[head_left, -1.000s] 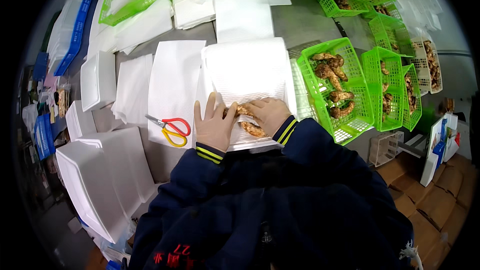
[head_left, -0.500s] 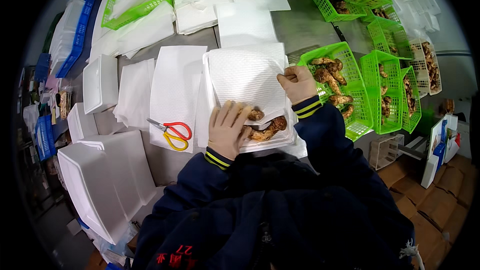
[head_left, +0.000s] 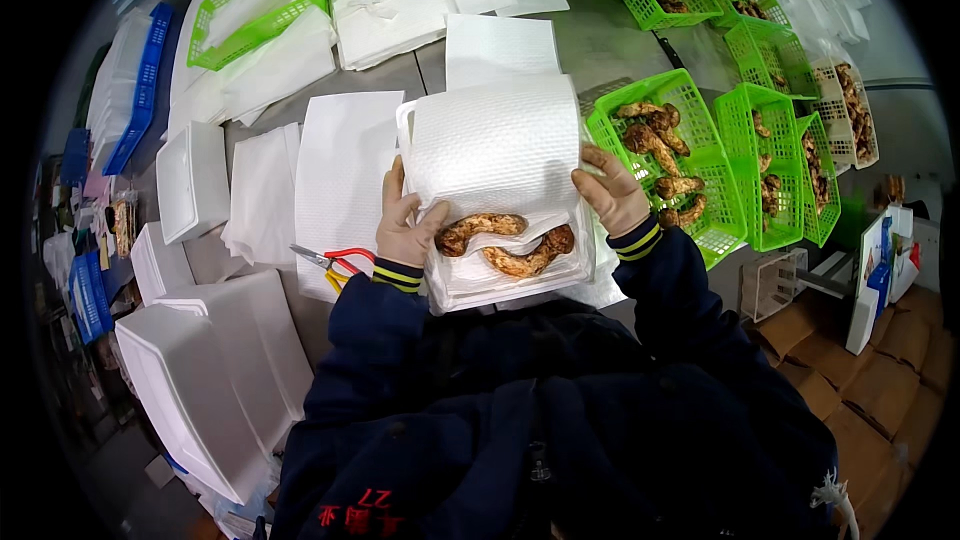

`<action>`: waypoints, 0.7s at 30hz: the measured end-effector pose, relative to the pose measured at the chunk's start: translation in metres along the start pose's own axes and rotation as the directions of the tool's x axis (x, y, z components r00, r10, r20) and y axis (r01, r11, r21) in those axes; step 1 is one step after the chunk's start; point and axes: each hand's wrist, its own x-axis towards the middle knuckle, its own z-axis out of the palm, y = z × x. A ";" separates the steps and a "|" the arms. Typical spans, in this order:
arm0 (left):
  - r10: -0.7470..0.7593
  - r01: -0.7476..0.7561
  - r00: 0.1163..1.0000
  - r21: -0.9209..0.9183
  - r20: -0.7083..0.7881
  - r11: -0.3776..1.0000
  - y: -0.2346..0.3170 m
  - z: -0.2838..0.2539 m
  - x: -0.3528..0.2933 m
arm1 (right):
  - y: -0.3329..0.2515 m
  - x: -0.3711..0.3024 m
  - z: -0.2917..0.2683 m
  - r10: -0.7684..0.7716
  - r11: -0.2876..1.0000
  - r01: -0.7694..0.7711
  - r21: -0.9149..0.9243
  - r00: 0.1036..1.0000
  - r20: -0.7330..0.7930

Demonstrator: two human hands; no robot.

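Grey table (head_left: 600,40): left hand (head_left: 405,225), right hand (head_left: 612,195) apparently grip mushroom-filled foam tray (head_left: 500,200).

A produce packing room – grey work table (head_left: 610,40) covered w/ stacked white foam sheets (head_left: 345,170), green plastic baskets (head_left: 665,155) full of brown mushrooms, white foam boxes (head_left: 190,395) piled at left, blue crates (head_left: 135,105) & cardboard cartons (head_left: 900,340) at the edges.

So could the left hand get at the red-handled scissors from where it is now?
Probably yes. The scissors lie uncovered on the table just beside the left hand, nothing between them. But that hand is gripping the edge of the white tray holding the mushrooms, so it would have to let go.
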 end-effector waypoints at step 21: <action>-0.246 0.245 0.969 0.027 0.026 0.969 -0.004 -0.002 -0.007 | 0.016 0.005 0.008 0.352 0.907 -0.274 -0.320 0.910 0.218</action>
